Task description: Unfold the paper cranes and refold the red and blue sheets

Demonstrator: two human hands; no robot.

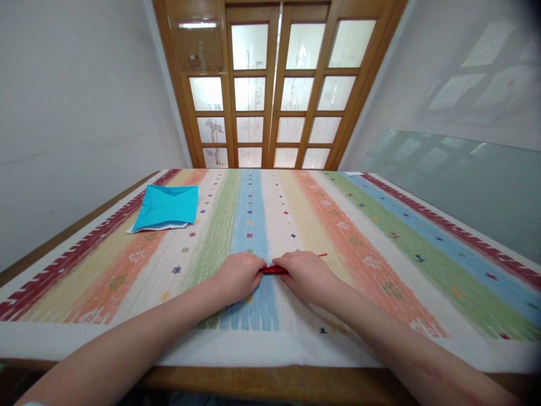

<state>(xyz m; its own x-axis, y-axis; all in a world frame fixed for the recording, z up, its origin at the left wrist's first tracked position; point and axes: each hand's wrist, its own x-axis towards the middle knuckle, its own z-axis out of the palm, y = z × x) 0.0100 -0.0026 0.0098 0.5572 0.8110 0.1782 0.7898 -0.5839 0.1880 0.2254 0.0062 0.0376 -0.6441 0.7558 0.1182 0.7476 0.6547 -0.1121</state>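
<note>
A small red folded paper piece (273,270) lies on the striped tablecloth (380,237) near the table's front edge. My left hand (239,276) presses down on its left end with curled fingers. My right hand (307,274) covers its right part, and a thin red tip (322,255) pokes out past the knuckles. Most of the red piece is hidden under both hands. A stack of blue paper sheets (168,207) with a white edge underneath lies at the far left of the cloth, well away from my hands.
The wooden table edge (270,380) runs along the front. A wooden door with frosted glass panes (274,84) stands behind the table. White walls flank it, and a glass sheet (465,180) leans at the right.
</note>
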